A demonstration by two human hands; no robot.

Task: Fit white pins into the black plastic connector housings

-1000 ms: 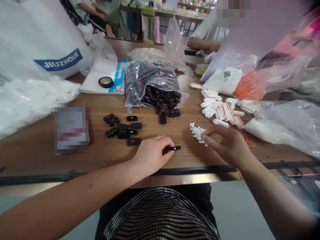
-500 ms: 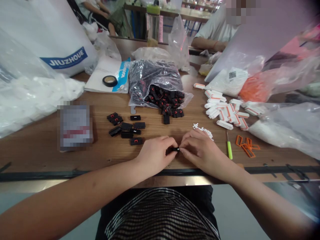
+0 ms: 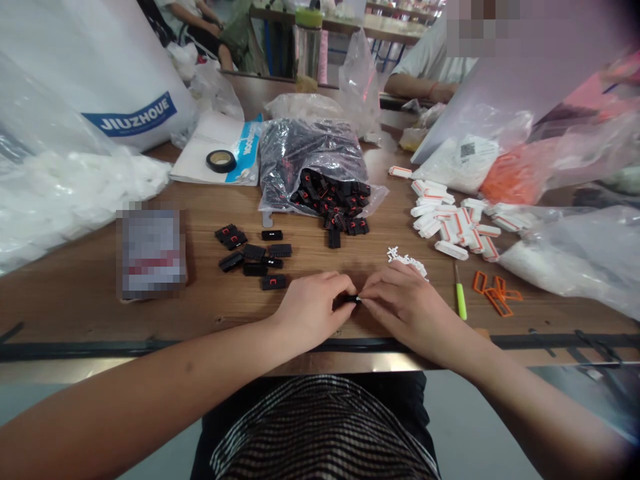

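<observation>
Close to the table's front edge, my left hand (image 3: 313,308) pinches a small black plastic housing (image 3: 351,299) between thumb and fingers. My right hand (image 3: 407,301) meets it from the other side, its thumb and forefinger closed on a tiny white plastic piece (image 3: 359,299) at the housing's right end. Whether the white piece sits inside the housing I cannot tell. Just beyond my right hand lies a pile of tiny white pieces (image 3: 407,259), partly hidden by the fingers. Several black housings (image 3: 255,253), some with a red mark, are scattered beyond my left hand.
A clear bag (image 3: 310,143) spills more black housings. On the right are white cases with orange strips (image 3: 453,223), a green-handled screwdriver (image 3: 461,301) and orange frames (image 3: 497,293). Black tape (image 3: 221,161) rests on a booklet (image 3: 200,143). Someone's arm (image 3: 420,87) shows across the table.
Both hands stay almost in the same place, holding the same pieces. The whole view has shifted very slightly.
</observation>
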